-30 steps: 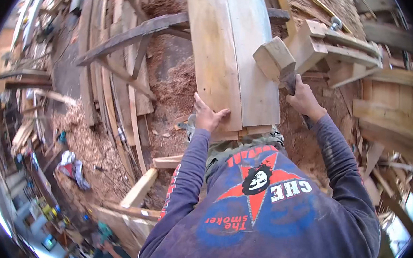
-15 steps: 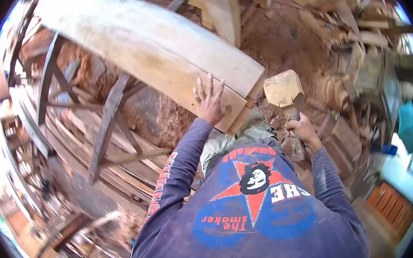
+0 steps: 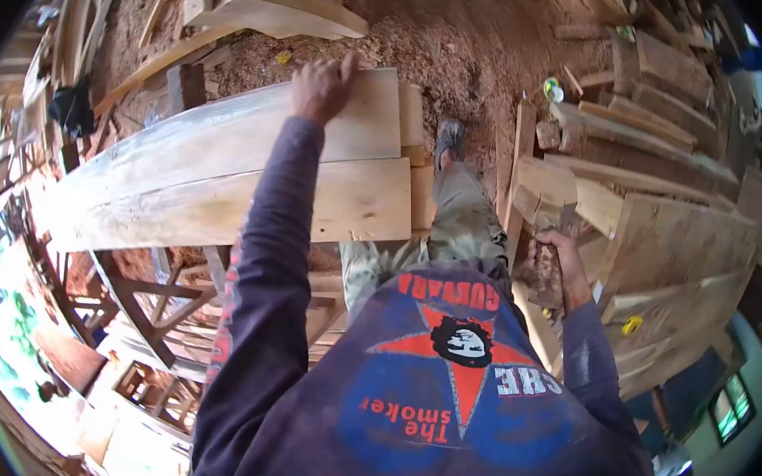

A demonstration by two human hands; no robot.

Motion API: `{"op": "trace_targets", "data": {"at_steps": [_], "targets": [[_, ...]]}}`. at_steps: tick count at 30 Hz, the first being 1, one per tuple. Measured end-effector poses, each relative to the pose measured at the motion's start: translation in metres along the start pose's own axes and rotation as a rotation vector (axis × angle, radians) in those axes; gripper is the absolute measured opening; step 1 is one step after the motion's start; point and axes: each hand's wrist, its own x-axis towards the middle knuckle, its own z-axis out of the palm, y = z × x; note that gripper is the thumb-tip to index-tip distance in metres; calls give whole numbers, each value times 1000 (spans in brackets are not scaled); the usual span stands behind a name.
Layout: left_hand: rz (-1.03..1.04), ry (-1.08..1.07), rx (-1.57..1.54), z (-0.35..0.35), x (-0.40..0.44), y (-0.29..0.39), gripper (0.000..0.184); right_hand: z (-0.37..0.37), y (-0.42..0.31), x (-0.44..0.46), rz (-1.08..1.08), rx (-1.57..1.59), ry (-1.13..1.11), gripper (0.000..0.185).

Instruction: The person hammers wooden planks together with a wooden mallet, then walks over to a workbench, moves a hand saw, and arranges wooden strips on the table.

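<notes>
Wooden mallet [image 3: 544,191] in grip of right hand [image 3: 561,247], left hand [image 3: 321,90] at edge of pale board [image 3: 366,117], grip unclear

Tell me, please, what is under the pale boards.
Part of a dark wooden frame shows past the near edge of the pale boards. What lies directly beneath their middle is covered and cannot be seen.

Your shirt [image 3: 310,422] is dusty purple-navy: pale-edged red star [image 3: 467,395] with black-and-white centre print, blue blotches, red and white lettering. Red lettering along your left sleeve [image 3: 278,220] too. Trousers [image 3: 465,209] dusty olive. Planks [image 3: 348,203] pale yellow, washing to whitish at the far end. Your mallet [image 3: 540,184]: tan head, darker brown handle [image 3: 543,284]. Ground [image 3: 496,58] reddish brown.
</notes>
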Motion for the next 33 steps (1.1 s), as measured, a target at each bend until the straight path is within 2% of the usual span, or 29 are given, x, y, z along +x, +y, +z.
{"op": "trace_targets", "data": {"at_steps": [1, 2, 3, 4, 5, 6, 7, 8, 9, 11, 12, 13, 14, 15, 16, 17, 18, 20, 22, 24, 26, 27, 28, 29, 31, 33], "targets": [[-62, -122, 54, -9, 8, -4, 50, 6, 8, -12, 64, 78, 17, 17], [-95, -237, 102, -16, 26, -7, 47, 12, 29, -19, 40, 130, 53, 17], [395, -165, 334, 17, 37, -49, 43, 10, 42, -23, -95, -4, 18, 15], [427, -236, 425, 22, 40, -57, 48, 7, 46, -33, -222, -171, 3, 15], [549, -154, 362, 47, 42, -87, 48, 10, 48, -45, -221, -128, 35, 14], [355, -114, 316, 24, 28, -48, 48, 15, 49, -56, -213, -87, 59, 13], [207, -291, 385, 0, 25, -20, 56, 15, 45, -66, -178, -15, 46, 13], [8, -331, 238, 22, 39, -28, 58, 12, 42, -72, -134, 59, 9, 13], [-96, -332, 149, 2, 33, -13, 58, 8, 44, -67, -146, 61, 15, 13], [-82, -283, 188, -10, 23, 11, 55, -6, 62, -49, -310, -80, 273, 16], [-83, -250, 225, -15, 19, 4, 52, 4, 52, -57, -186, 21, 289, 16], [193, -134, 235, 36, 22, -52, 46, -3, 64, -40, -241, -46, 304, 15], [159, -73, 217, 73, 31, -90, 42, 12, 69, -37, -178, -49, 248, 15], [137, 118, 59, 78, 27, -93, 41, 35, 60, -45, -143, 57, 168, 13], [137, 102, 60, 71, 25, -88, 41, 56, 56, -49, -114, 168, 101, 11], [25, -29, 147, 58, 27, -68, 41, 75, 62, -49, -76, 177, 65, 11], [-87, -146, 219, 46, 31, -53, 40, 98, 65, -50, 10, 85, -28, 9], [-90, -184, 236, 34, 29, -51, 39, 115, 55, -51, 89, -6, -126, 9], [-74, -229, 228, 19, 25, -28, 39, 103, 44, -56, 128, 129, -44, 10], [-199, -293, 259, -10, 22, 6, 37, 69, 47, -56, 77, 106, 28, 12], [-130, -233, 233, 24, 27, -35, 37, 37, 46, -58, 42, 107, 73, 13], [-61, -171, 202, 37, 27, -50, 37, 20, 44, -57, -14, 219, 188, 11], [-61, -180, 201, 33, 26, -47, 37, 15, 42, -56, -69, 330, 306, 12], [-71, -227, 234, 29, 29, -42, 36, 17, 45, -49, -64, 331, 311, 12], [-82, -273, 265, 31, 28, -48, 35, 31, 52, -31, -290, 214, 464, 15], [7, -172, 145, 37, 29, -62, 36, 70, 71, -31, 1, 129, 143, 14]]}}
